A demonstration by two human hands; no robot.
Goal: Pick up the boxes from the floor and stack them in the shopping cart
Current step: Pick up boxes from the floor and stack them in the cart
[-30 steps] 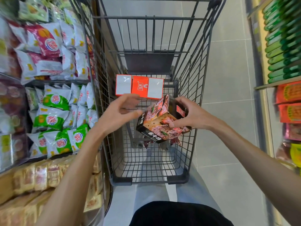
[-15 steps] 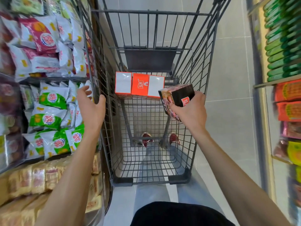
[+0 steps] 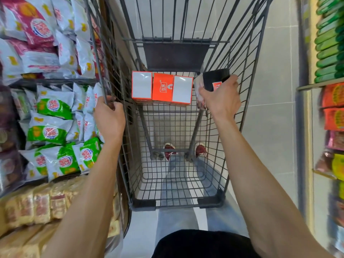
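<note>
The person stood at the near end of a wire shopping cart [image 3: 144, 203], looking down into its basket. The left hand [image 3: 109, 121] gripped the cart's left side, its fingers [image 3: 111, 104] curled round a wire near the top edge. The right hand [image 3: 221, 101] held a dark box [image 3: 214, 77] with a small red label, thumb and fingers wrapped round it, inside the basket against the right wall. The box sat just beside a row of three upright boxes at the basket's far end: a white-faced box with an orange border [image 3: 141, 85], an orange box [image 3: 162, 87] and another white-faced box [image 3: 182, 89], all touching side by side. Whether the dark box rested on the basket floor could not be told. Through the mesh showed blue jeans [image 3: 178, 183] and red shoes [image 3: 169, 148]. Green-and-white snack bags [image 3: 54, 108] filled the left shelf; green packages [image 3: 329, 43] lined the right shelf.
</note>
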